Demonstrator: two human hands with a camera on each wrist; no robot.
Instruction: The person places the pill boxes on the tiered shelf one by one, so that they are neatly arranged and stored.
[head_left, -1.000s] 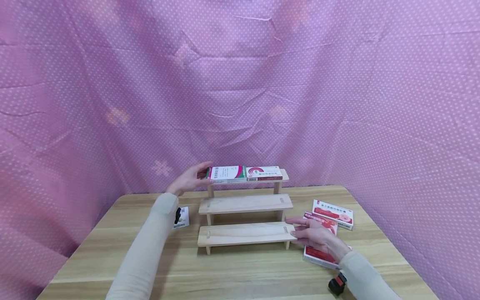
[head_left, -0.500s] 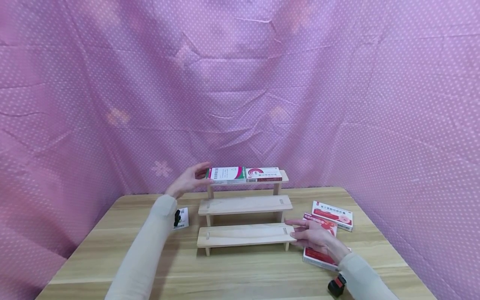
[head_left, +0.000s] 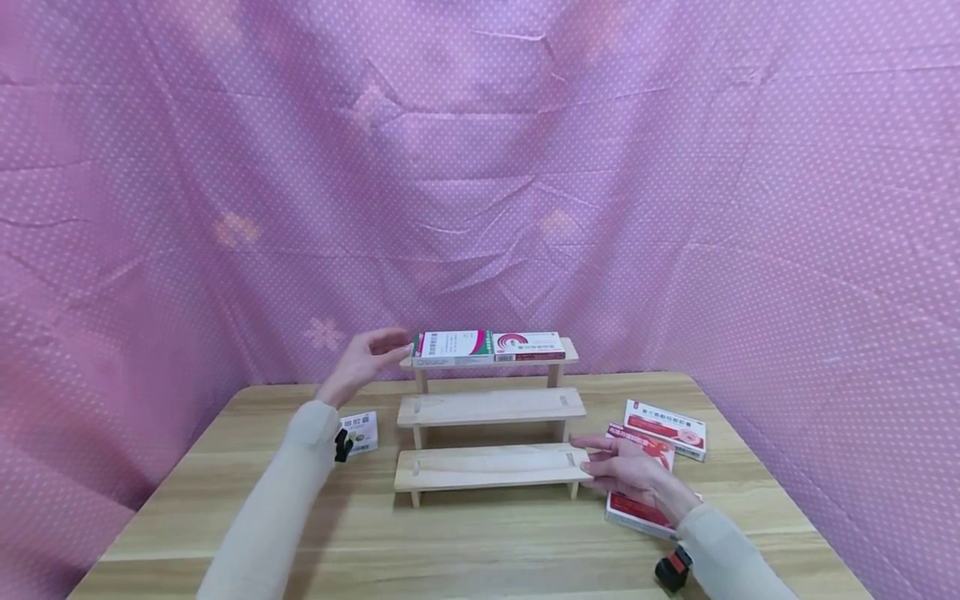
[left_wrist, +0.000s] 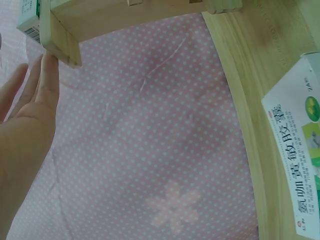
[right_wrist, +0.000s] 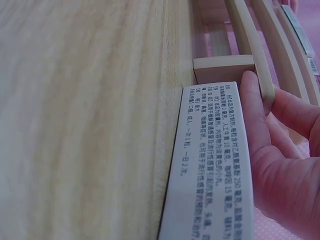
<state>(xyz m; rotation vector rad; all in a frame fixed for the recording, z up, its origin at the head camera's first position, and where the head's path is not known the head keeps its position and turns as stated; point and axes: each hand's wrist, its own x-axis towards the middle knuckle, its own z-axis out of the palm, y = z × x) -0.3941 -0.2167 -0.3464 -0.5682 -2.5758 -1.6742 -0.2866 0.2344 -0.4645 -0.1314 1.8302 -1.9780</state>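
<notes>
A three-tier wooden display stand stands on the table. On its top tier, a white medicine box with green and pink ends lies beside a white and dark-red medicine box. My left hand is at the left end of that tier, holding nothing. In the left wrist view its fingertips are right at the board's end. My right hand pinches the right end of the lowest tier, fingers above and below the board. A white box with printed text lies close under that hand.
On the table left of the stand lies a white and green medicine box. To the right, a white and red box, a red box and another red and white box lie near my right hand. Pink dotted cloth hangs behind.
My left hand has let go of the green and pink medicine box and drawn back a little to the left. My right hand stays at the lowest tier.
</notes>
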